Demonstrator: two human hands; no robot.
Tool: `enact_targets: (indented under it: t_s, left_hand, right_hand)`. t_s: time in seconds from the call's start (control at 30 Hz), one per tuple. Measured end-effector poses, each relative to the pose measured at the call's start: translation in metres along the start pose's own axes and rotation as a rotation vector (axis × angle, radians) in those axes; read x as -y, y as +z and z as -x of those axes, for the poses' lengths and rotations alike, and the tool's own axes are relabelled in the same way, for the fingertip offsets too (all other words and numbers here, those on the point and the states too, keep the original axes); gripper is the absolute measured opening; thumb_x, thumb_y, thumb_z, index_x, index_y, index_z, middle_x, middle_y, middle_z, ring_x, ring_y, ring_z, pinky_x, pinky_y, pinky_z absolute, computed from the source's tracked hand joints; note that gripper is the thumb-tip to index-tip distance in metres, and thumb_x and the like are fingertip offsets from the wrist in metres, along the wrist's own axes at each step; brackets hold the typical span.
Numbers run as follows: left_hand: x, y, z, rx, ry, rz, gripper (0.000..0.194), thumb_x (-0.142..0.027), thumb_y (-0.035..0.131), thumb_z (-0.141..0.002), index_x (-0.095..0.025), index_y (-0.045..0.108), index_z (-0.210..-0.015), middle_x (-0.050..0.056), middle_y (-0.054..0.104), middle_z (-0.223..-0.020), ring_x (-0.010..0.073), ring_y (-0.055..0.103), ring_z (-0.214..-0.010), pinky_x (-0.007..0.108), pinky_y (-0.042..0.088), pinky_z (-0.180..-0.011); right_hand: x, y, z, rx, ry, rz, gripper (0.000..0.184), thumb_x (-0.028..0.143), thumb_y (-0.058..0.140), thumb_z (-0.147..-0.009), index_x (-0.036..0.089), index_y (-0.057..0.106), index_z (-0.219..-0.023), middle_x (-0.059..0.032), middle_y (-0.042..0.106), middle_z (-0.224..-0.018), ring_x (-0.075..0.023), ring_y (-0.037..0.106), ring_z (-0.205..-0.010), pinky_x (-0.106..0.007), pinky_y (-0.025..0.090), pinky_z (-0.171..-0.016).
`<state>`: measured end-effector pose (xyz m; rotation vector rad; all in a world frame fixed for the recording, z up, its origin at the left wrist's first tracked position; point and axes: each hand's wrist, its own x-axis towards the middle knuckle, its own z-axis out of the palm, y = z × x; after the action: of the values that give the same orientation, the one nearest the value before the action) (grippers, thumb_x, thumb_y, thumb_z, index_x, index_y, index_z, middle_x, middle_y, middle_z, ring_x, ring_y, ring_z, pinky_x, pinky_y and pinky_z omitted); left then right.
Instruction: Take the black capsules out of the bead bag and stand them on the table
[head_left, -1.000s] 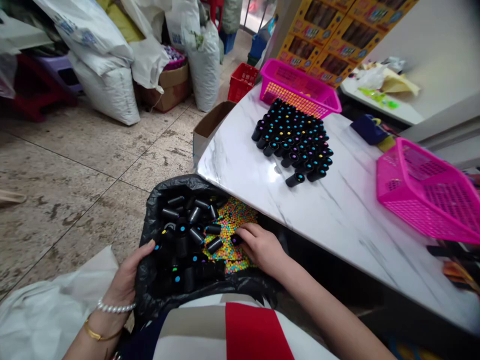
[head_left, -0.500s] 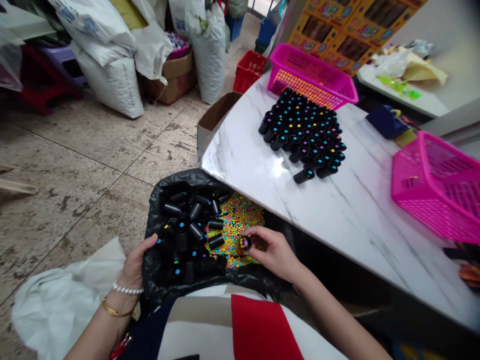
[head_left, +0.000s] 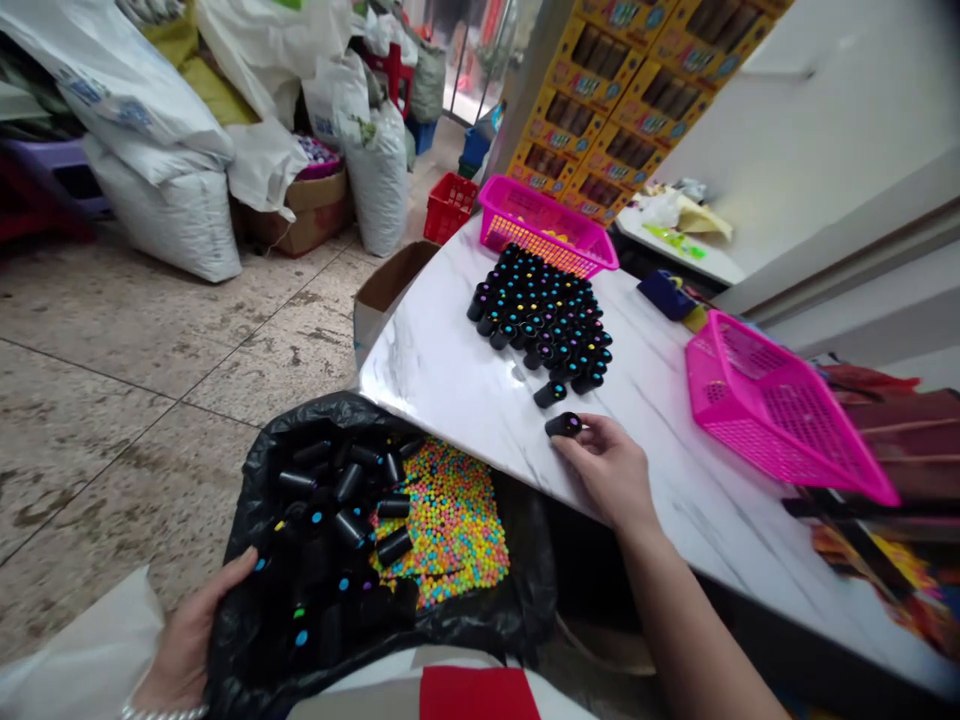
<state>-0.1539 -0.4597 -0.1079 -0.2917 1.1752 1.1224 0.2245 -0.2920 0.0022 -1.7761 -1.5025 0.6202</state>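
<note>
My right hand (head_left: 606, 462) pinches a small black cylinder (head_left: 564, 425) with a purple dot in its end, at the white marbled table top. Just beyond it stands a cluster of similar black cylinders (head_left: 551, 310), most with blue, purple or yellow dots in their tops. At lower left my left hand (head_left: 196, 625) grips the edge of a container lined with a black plastic bag (head_left: 289, 425). Inside, loose black cylinders (head_left: 352, 530) lie on the left, and small multicoloured beads (head_left: 457, 510) fill the right side.
A pink basket (head_left: 547, 235) stands behind the cluster, and another pink basket (head_left: 780, 420) sits to the right on the table (head_left: 637, 390). Stacked yellow boxes (head_left: 600, 110) rise at the back. An open carton (head_left: 397, 290), a red crate (head_left: 450, 205) and white sacks (head_left: 375, 180) occupy the floor.
My right hand has lifted the black cylinder from the beads over to the table, near the cluster. My left hand stays at the container's edge. The view has shifted right and upward.
</note>
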Motion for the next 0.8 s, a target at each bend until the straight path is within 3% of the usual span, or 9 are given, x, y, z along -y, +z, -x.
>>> enact_targets:
  t_s: [0.17, 0.33, 0.4, 0.5, 0.57, 0.67, 0.8]
  left_hand:
    - [0.001, 0.0, 0.001, -0.007, -0.042, -0.018, 0.069, -0.009, 0.057, -0.08, -0.02, 0.037, -0.146, 0.009, 0.073, -0.1, 0.0368, 0.061, -0.102, 0.045, 0.056, -0.084]
    - [-0.002, 0.008, 0.007, -0.002, -0.063, 0.086, 0.056, -0.014, 0.054, -0.084, -0.018, 0.048, -0.139, 0.007, 0.076, -0.091, 0.0361, 0.065, -0.096, 0.044, 0.058, -0.08]
    - [-0.003, 0.009, 0.007, 0.01, -0.066, 0.099, 0.048, -0.012, 0.054, -0.083, -0.015, 0.058, -0.131, 0.009, 0.076, -0.084, 0.0358, 0.068, -0.089, 0.044, 0.059, -0.079]
    - [-0.006, 0.012, 0.008, 0.03, -0.055, 0.066, 0.037, -0.014, 0.055, -0.084, -0.012, 0.067, -0.119, 0.012, 0.076, -0.078, 0.0347, 0.071, -0.077, 0.044, 0.06, -0.076]
    - [-0.007, 0.014, 0.01, 0.045, -0.042, 0.041, 0.032, -0.015, 0.055, -0.085, -0.01, 0.07, -0.112, 0.014, 0.076, -0.08, 0.0343, 0.072, -0.079, 0.045, 0.059, -0.078]
    - [-0.006, 0.017, 0.014, 0.064, -0.036, 0.033, 0.028, -0.015, 0.054, -0.085, -0.009, 0.073, -0.106, 0.014, 0.076, -0.087, 0.034, 0.07, -0.089, 0.045, 0.056, -0.085]
    - [-0.003, 0.014, 0.014, 0.076, -0.003, 0.049, 0.027, -0.015, 0.054, -0.085, -0.009, 0.074, -0.103, 0.014, 0.076, -0.088, 0.0344, 0.069, -0.092, 0.046, 0.056, -0.085]
  right_hand:
    - [0.004, 0.007, -0.021, -0.051, -0.003, -0.015, 0.055, 0.039, 0.07, -0.071, 0.018, 0.051, -0.118, -0.0004, 0.07, -0.079, -0.0115, 0.059, -0.049, -0.026, 0.048, -0.055]
    - [0.022, 0.017, 0.017, -0.198, -0.239, 0.215, 0.034, 0.033, 0.064, -0.081, 0.021, 0.058, -0.112, -0.0009, 0.069, -0.082, -0.0122, 0.06, -0.056, -0.027, 0.05, -0.061]
    - [0.03, 0.031, 0.042, -0.046, -0.442, 0.269, 0.024, 0.029, 0.059, -0.086, 0.022, 0.06, -0.108, -0.0025, 0.068, -0.085, -0.0137, 0.062, -0.064, -0.027, 0.05, -0.064]
    - [0.041, 0.063, 0.073, 0.441, -0.725, 0.33, 0.023, 0.021, 0.05, -0.09, 0.023, 0.06, -0.111, -0.0066, 0.068, -0.097, -0.0171, 0.064, -0.084, -0.028, 0.051, -0.075]
    - [0.045, 0.085, 0.086, 0.677, -0.792, 0.442, 0.026, 0.02, 0.051, -0.089, 0.022, 0.058, -0.114, -0.0088, 0.065, -0.106, -0.0194, 0.063, -0.092, -0.029, 0.051, -0.076]
    - [0.047, 0.112, 0.097, 0.819, -0.813, 0.638, 0.026, 0.025, 0.055, -0.087, 0.023, 0.057, -0.113, -0.0098, 0.059, -0.111, -0.0197, 0.061, -0.088, -0.028, 0.049, -0.07]
    - [0.041, 0.118, 0.098, 0.827, -0.873, 0.724, 0.017, 0.026, 0.05, -0.09, 0.024, 0.058, -0.105, -0.0106, 0.055, -0.113, -0.021, 0.056, -0.093, -0.029, 0.048, -0.073]
